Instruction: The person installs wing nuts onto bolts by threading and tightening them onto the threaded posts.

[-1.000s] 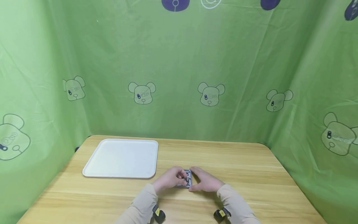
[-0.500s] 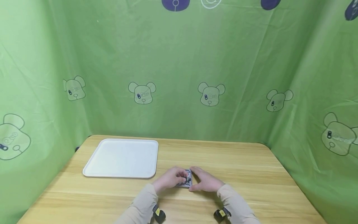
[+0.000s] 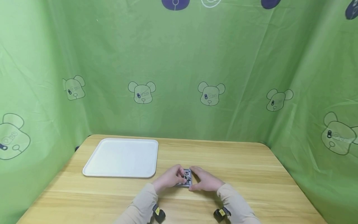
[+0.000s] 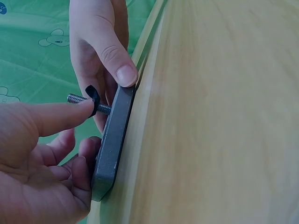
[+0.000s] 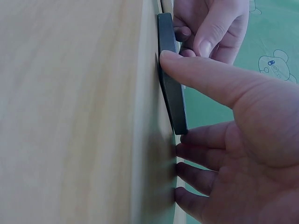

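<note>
A small dark grey metal block (image 3: 190, 184) lies on the table, its top bearing several fittings. From it a threaded stud (image 4: 74, 98) rises, carrying a black wing nut (image 4: 94, 100). My left hand (image 3: 170, 178) is at the block's left side, its thumb (image 4: 60, 116) against the wing nut and its other fingers curled low beside the block. In the head view those fingers cover part of the block's top. My right hand (image 3: 207, 181) holds the block's right end, with the thumb (image 5: 187, 67) on the near side and a fingertip at the far corner.
A white tray (image 3: 123, 158) lies at the back left of the wooden table (image 3: 229, 158). Green printed curtains (image 3: 173, 56) hang around the table's back and sides. A black wrist camera (image 3: 160, 216) shows below the left sleeve, another (image 3: 219, 215) by the right one.
My left hand's fingers have shifted slightly about the wing nut, uncovering more of the block's top. The right hand and the block stay where they were.
</note>
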A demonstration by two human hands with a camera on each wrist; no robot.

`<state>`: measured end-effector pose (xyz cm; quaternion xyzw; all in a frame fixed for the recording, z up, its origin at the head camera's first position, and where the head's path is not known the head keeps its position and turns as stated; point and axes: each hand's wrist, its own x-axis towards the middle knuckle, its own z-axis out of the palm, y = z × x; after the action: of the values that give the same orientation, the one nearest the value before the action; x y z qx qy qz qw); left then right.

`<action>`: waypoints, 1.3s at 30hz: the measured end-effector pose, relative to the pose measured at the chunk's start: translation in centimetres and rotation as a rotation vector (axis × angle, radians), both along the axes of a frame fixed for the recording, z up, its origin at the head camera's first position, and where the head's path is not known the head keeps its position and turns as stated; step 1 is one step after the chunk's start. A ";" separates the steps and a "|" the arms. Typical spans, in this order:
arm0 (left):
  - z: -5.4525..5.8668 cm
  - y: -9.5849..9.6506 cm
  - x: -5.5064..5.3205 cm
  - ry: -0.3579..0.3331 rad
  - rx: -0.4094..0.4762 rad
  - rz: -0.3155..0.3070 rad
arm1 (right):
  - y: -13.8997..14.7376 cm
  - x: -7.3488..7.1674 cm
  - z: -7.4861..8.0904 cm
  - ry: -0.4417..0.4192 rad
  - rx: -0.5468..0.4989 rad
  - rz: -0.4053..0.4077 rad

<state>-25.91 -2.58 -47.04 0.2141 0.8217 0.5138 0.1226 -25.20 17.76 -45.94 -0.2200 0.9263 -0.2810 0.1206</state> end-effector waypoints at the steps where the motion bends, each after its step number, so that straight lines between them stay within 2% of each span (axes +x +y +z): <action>1: 0.0 0.0 0.0 0.002 -0.003 0.003 | 0.0 0.0 0.0 0.000 -0.001 -0.001; 10: 0.2 -0.1 0.0 0.051 -0.045 -0.040 | 0.0 -0.1 0.0 0.004 -0.002 0.001; 15: 0.1 -0.1 -0.1 0.035 -0.039 -0.054 | 0.0 0.0 0.0 -0.007 -0.004 -0.004; 22: 0.1 -0.1 -0.4 0.023 -0.062 -0.039 | 0.0 -0.1 0.0 -0.017 -0.005 -0.015; 39: 0.1 -0.1 -0.4 0.110 -0.103 -0.076 | -0.1 -0.1 -0.1 -0.021 -0.002 -0.023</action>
<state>-26.26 -2.72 -46.93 0.2663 0.8439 0.4532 0.1073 -25.26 17.64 -46.01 -0.2066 0.9273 -0.2853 0.1268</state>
